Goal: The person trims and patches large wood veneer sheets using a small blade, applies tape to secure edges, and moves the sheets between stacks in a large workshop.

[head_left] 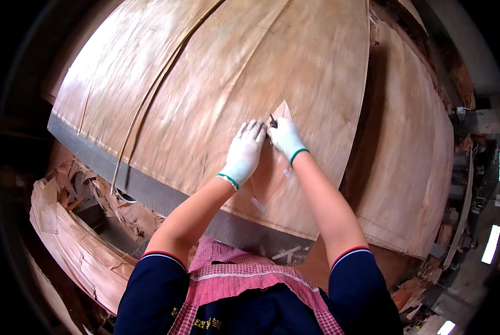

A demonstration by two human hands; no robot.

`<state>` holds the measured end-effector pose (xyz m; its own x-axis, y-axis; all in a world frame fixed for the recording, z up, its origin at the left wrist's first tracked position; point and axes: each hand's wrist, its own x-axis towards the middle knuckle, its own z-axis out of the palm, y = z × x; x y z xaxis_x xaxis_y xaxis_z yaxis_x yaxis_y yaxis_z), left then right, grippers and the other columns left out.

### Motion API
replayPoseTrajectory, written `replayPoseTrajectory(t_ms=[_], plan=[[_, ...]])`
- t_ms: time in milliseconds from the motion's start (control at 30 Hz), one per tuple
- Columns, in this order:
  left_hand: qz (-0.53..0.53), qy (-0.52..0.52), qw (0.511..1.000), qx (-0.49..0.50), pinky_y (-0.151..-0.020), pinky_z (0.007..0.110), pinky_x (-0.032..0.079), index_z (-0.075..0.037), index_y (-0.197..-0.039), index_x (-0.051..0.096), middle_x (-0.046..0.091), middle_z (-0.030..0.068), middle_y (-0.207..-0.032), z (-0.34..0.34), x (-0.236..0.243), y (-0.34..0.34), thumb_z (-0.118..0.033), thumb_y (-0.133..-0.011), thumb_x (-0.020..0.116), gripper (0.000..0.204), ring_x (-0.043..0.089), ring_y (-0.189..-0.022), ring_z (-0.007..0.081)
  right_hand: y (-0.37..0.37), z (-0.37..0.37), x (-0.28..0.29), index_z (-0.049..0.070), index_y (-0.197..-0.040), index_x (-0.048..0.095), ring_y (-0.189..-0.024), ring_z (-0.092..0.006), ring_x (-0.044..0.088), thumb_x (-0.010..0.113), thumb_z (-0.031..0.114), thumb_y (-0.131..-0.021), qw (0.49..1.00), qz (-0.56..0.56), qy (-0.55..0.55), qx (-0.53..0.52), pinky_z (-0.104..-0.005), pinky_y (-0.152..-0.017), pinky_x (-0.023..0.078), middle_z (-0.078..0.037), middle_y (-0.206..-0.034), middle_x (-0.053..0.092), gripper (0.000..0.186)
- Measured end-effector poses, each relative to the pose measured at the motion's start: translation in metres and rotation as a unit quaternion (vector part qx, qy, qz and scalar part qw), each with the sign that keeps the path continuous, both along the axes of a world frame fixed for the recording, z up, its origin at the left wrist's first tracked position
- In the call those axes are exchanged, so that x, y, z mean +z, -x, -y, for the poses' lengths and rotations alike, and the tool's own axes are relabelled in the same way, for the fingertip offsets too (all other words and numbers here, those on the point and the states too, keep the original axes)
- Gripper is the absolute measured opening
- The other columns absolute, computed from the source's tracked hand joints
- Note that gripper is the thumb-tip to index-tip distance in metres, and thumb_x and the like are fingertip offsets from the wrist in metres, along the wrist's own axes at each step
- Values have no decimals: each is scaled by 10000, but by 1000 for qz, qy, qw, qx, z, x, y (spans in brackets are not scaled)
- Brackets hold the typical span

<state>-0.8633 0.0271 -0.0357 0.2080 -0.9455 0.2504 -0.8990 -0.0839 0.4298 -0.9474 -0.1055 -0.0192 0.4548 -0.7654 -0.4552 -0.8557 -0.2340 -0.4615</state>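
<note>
My left hand (245, 151), in a white glove with green cuff, lies with fingers stretched out on a large pale wood veneer sheet (317, 67). Just right of it my right hand (285, 137), gloved alike, grips a small dark tool (273, 120) with a thin tip, probably a blade. Both hands are over a long, pointed, pinker veneer piece (267, 178), which runs toward me under them and has small white tape-like bits (258, 204) on it.
A long thin yellowish strip (142, 103) crosses the sheet at left. A grey band (158, 192) runs along the near edge. Torn veneer scraps (77, 195) and layered sheets lie lower left. Another veneer stack (406, 145) stands at right, with clutter beyond it.
</note>
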Motion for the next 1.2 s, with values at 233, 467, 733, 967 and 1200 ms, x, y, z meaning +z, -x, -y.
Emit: replayPoseTrajectory(t_ms=[233,467,733,967,1200], plan=[[116,-97,988,-28,-1151,422,257,-15,-1325,481,472,150,-1387,2,11,2,-91,-879,441,454,382,-1348,306,-3,40,14,24,-926,628,-757,-364,661,607,177,-849,962,-45,247,109,-455,-684,512,-198,-775,664,172],[-44,62,996,-36,-1105,429,320,-63,-1215,541,565,124,-1235,84,31,-5,-61,-867,509,349,460,-1256,316,10,126,-4,-58,-871,622,-587,-207,626,672,132,-840,975,146,-128,-109,-325,-572,508,-152,-748,664,199],[-37,80,994,-58,-1026,401,398,-21,-1210,537,563,131,-1205,108,11,-15,-54,-836,497,379,518,-1162,307,151,87,18,-46,-894,618,-637,-255,638,647,176,-811,990,65,2,-123,-374,-592,503,-161,-724,642,239],[18,-49,997,-49,-948,392,435,-60,-1103,608,565,142,-1127,116,19,-6,-102,-869,466,277,524,-1118,314,318,-126,15,-4,-933,632,-775,-148,572,605,169,-916,920,121,30,-372,-305,-743,471,-57,-841,654,177],[-206,107,972,30,-962,415,441,-37,-1186,599,588,204,-1175,16,43,-23,-8,-862,472,349,552,-1102,383,315,-240,9,13,-1089,565,-493,-103,501,609,154,-915,880,170,-92,-434,-276,-446,432,-36,-774,612,229]])
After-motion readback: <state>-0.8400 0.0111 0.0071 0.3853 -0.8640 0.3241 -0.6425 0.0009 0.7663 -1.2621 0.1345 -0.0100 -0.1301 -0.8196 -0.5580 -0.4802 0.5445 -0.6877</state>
